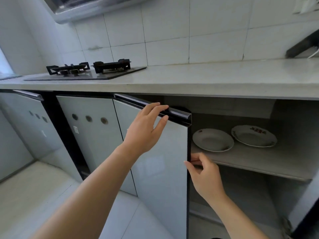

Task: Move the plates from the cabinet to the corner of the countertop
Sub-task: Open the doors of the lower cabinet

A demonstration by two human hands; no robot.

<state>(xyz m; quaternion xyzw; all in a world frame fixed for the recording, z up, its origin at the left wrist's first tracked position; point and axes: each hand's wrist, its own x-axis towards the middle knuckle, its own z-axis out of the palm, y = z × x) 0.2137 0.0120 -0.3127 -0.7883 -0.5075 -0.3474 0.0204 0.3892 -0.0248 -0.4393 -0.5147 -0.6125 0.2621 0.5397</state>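
Note:
Two white plates lie side by side on the upper shelf point(259, 166) of the open cabinet: the left plate point(213, 139) and, further right, a plate with a red flower pattern point(253, 135). The glossy white cabinet door point(160, 161) stands swung out in front of me. My left hand point(146, 128) rests on the door's black top handle rail, fingers draped over it. My right hand point(205, 175) pinches the door's free vertical edge, just below and in front of the left plate.
The pale countertop point(207, 78) runs above the cabinet. A black two-burner gas hob point(89, 70) sits at its left. A dark object point(303, 47) stands at the far right on the counter. Closed cabinet doors point(89, 131) lie to the left; a lower shelf space opens below.

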